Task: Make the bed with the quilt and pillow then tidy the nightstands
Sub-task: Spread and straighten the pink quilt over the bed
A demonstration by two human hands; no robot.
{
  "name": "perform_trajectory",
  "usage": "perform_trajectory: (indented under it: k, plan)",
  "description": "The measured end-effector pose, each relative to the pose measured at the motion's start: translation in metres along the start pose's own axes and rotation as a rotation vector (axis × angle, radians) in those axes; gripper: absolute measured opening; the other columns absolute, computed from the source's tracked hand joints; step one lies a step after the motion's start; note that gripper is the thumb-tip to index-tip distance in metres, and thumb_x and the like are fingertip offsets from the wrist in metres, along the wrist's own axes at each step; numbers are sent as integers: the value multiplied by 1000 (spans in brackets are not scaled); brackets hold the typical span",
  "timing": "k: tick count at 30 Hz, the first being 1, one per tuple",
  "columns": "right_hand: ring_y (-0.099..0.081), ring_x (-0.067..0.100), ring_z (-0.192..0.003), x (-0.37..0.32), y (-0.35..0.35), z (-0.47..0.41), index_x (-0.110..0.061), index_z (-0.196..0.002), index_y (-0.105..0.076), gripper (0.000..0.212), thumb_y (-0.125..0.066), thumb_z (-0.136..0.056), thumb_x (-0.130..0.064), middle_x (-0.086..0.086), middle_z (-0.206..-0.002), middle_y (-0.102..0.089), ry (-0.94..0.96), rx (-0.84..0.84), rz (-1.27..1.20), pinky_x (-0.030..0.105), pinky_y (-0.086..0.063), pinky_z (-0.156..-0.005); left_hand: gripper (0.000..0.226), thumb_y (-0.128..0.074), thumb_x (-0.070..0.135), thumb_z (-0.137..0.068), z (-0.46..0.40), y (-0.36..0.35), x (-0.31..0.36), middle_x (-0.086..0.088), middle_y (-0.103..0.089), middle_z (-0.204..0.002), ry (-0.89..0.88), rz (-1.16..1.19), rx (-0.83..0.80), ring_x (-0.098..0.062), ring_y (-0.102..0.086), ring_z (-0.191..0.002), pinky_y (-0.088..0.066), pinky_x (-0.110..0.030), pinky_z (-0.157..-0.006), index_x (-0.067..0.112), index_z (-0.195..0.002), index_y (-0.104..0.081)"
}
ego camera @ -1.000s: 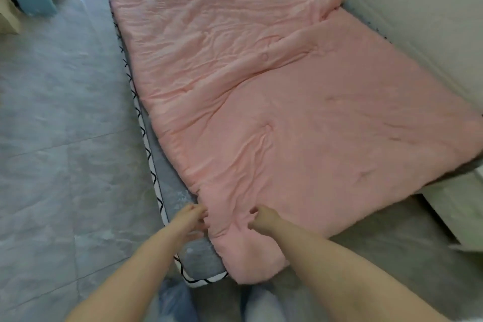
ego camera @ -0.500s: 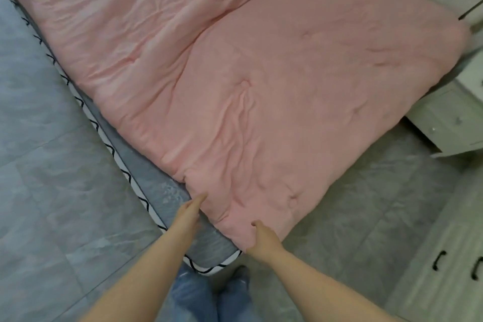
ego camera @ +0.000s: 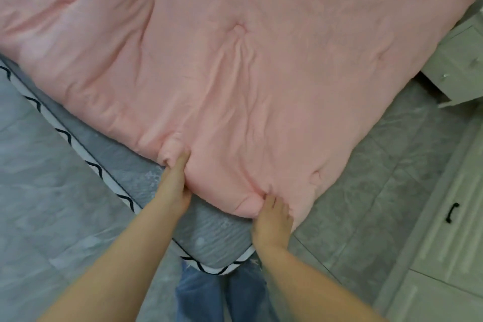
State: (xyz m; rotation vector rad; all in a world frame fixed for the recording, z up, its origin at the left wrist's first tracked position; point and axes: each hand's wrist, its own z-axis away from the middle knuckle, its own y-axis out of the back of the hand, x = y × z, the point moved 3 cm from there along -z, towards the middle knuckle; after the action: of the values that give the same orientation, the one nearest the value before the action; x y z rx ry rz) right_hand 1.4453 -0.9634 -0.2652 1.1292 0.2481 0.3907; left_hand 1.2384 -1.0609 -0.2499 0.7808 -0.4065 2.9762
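Denim-blue trouser legs (ego camera: 206, 293) show at the bottom edge, mostly hidden behind the two bare forearms and cut off by the frame. Just above them lies the rounded corner of the mattress (ego camera: 209, 238), grey on top with a white band and a black zigzag line along its side.

Both hands rest at the near edge of the pink quilt (ego camera: 235, 81). The left hand (ego camera: 175, 183) lies with its fingers straight and pressed together, their tips pushed into a small bunched fold of the quilt's edge. The right hand (ego camera: 273, 218) sits at the quilt's near corner with its fingers curled into the fabric; the fingertips are buried in the folds, so whether they truly pinch the cloth cannot be told for sure, though it looks like a grip.

Beyond the hands the quilt spreads over most of the mattress, puffy, with tufted dimples and long creases running away from them. Its right side hangs over the mattress edge toward the grey marbled floor (ego camera: 52, 204). Its far parts run out of frame.

At the right, partly cut off and blurred, stand a pale nightstand (ego camera: 460, 65) and a pale cabinet (ego camera: 444, 256) with a dark handle (ego camera: 452, 213).
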Motion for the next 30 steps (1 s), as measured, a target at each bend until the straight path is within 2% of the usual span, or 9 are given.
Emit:
perform_trajectory:
  k: [2,5,8,14,19,23,26,28,30]
  plan:
    - [-55,27,-100,-3,7,-5,-13,-121,-51,35,-51,-86,-11,8,-111,-59,57,-49,-83,38,-46,-80,52,-68,33,-86,5,4,10,4,-65,-123,-75,-41,55,-14,-61,-110,-51,-36,-95,23,-134,-51]
    - [-58,27,-89,-29,24,9,-12,-102,-54,20,-41,-88,-14,8,-101,-62,94,-72,-239,34,-45,-71,50,-64,34,-85,14,8,44,8,-64,-116,-206,-35,204,-12,-61,-102,-53,-34,-86,27,-132,-51]
    - [-59,27,-87,-69,33,33,-12,-101,-55,20,-42,-87,-15,8,-99,-63,154,-106,-323,35,-47,-72,60,-60,34,-83,21,15,89,6,-61,-127,-409,-118,379,-14,-59,-112,-47,-30,-99,22,-140,-48]
    - [-60,31,-92,-139,55,79,-11,-103,-56,25,-47,-82,-19,10,-103,-63,207,-222,-597,37,-48,-77,49,-53,29,-90,39,35,166,12,-58,-127,-749,-291,467,0,-55,-112,-38,-2,-89,19,-137,-52]
    - [-59,21,-108,-144,27,78,-21,-118,-58,39,-49,-85,-38,5,-117,-62,238,-593,-834,35,-48,-97,52,-50,35,-90,11,57,179,2,-57,-136,-703,-411,495,-12,-54,-122,-37,-14,-97,20,-139,-50]
    - [-45,22,-118,-94,-12,80,-20,-123,-50,59,-67,-71,-43,0,-124,-48,293,-396,-344,35,-39,-101,56,-48,33,-94,-4,70,150,-8,-45,-147,-542,-569,443,-25,-45,-133,-33,-33,-111,20,-148,-37]
    - [-53,24,-88,-73,-15,79,-23,-103,-57,75,-77,-40,-59,0,-98,-56,203,-295,-3,39,-44,-71,62,-51,38,-92,-4,77,135,-8,-44,-147,-489,-600,375,-27,-44,-133,-34,-37,-110,21,-149,-33]
    - [-56,26,-74,-73,-19,69,-20,-88,-63,57,-81,-46,-55,4,-83,-59,304,-189,112,36,-40,-62,64,-54,38,-91,1,80,135,-8,-46,-146,-480,-616,330,-25,-45,-131,-35,-37,-110,20,-149,-34]
    - [-59,30,-87,-80,-24,61,-13,-95,-65,30,-73,-73,-32,9,-93,-61,447,-206,111,38,-43,-70,57,-52,35,-90,10,80,147,-6,-52,-140,-563,-602,327,-22,-49,-127,-38,-34,-107,19,-144,-42]
